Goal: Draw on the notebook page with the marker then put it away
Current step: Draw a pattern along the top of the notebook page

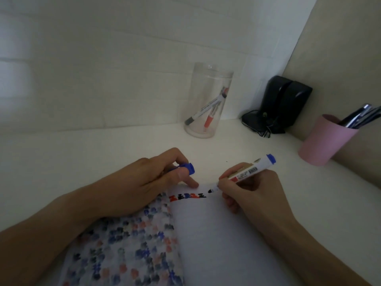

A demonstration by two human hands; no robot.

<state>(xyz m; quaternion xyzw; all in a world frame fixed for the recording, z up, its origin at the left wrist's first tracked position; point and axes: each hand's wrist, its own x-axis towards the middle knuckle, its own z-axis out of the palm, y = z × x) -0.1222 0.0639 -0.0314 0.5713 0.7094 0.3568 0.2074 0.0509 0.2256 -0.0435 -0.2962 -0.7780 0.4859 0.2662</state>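
Observation:
An open notebook [216, 240] lies on the white desk close to me. Its left page is covered with faded red, blue and black marks; its right page is blank except for a short row of red, blue and black marks [186, 196] along the top. My right hand [249, 190] grips a white marker with a blue end [247, 172], its dark tip touching the top of the right page just past that row. My left hand [144, 182] rests on the left page's top and pinches the blue cap [188, 168].
A clear plastic cup [207, 102] with two markers stands at the back by the wall. A pink cup [325, 141] of pens sits at the right. Black speakers [286, 104] with a coiled cable fill the back corner.

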